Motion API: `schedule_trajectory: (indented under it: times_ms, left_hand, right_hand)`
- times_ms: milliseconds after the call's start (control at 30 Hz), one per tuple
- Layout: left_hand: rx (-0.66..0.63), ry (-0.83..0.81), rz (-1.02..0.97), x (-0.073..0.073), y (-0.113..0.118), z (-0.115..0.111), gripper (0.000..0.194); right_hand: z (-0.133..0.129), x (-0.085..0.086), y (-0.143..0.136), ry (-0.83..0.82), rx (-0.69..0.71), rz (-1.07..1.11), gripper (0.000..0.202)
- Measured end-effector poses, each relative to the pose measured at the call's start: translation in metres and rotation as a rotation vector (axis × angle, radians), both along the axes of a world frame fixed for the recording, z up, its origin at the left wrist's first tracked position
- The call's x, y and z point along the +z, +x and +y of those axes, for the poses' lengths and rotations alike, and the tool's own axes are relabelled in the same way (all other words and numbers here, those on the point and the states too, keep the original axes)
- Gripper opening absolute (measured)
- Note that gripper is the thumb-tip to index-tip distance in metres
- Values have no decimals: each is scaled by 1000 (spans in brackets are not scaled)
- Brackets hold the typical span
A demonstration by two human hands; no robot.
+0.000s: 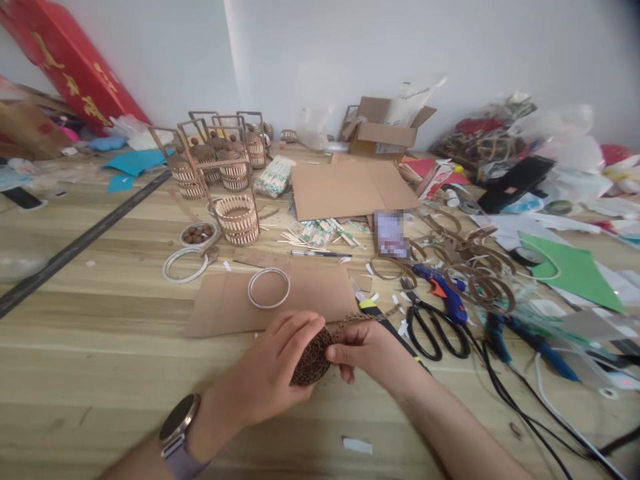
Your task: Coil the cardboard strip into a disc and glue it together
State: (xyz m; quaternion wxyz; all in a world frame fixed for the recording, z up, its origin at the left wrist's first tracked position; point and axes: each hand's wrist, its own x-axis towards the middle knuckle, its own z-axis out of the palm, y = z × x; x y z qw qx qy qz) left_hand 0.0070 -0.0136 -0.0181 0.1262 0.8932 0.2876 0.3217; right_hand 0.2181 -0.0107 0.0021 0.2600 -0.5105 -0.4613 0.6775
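A round coil of brown corrugated cardboard strip [311, 360] stands on edge between my hands, low in the middle of the view. My left hand [274, 363], with a watch on its wrist, wraps around the coil's left side and top. At its right edge my right hand [357, 350] pinches the strip between thumb and fingers. The strip's loose end [385, 315] runs out behind my right hand toward the scissors. Beyond my hands a white ring [269, 288] lies on a flat piece of cardboard [220, 303].
Black-handled scissors [435, 327], a blue glue gun [447, 293] and cables lie at the right, near a pile of brown strips [480, 267]. Small slatted baskets [237, 220] stand at the back left. An open box [383, 130] is by the wall.
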Motion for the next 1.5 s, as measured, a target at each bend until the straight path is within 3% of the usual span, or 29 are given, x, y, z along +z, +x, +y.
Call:
schedule_trajectory:
  times_ms: [400,533,633,700,933,1167,1500]
  left_hand:
    - [-194,-31,193,5,-1,-2,84]
    - [15,19,37,-2,-1,-1,84]
    - [179,-40,-70,-7,0,-1,100]
    - [223,-79,-96,-8,2,-1,104]
    - [233,-49,-142,-5,5,1,80]
    - [107,-78,-75,-1,2,3,78]
    - [0,-105,166,3,-1,2,79]
  right_hand:
    - [3,7,11,61,115,-92,50]
    - [3,6,5,127,-77,-65,56]
    - [0,6,-3,144,-237,-32,58]
    - [-3,5,-9,138,-262,-22,57]
    - [-6,3,-15,138,-175,-67,58]
    - [1,1,1,147,8,-172,55]
    - [4,5,10,165,94,-224,43]
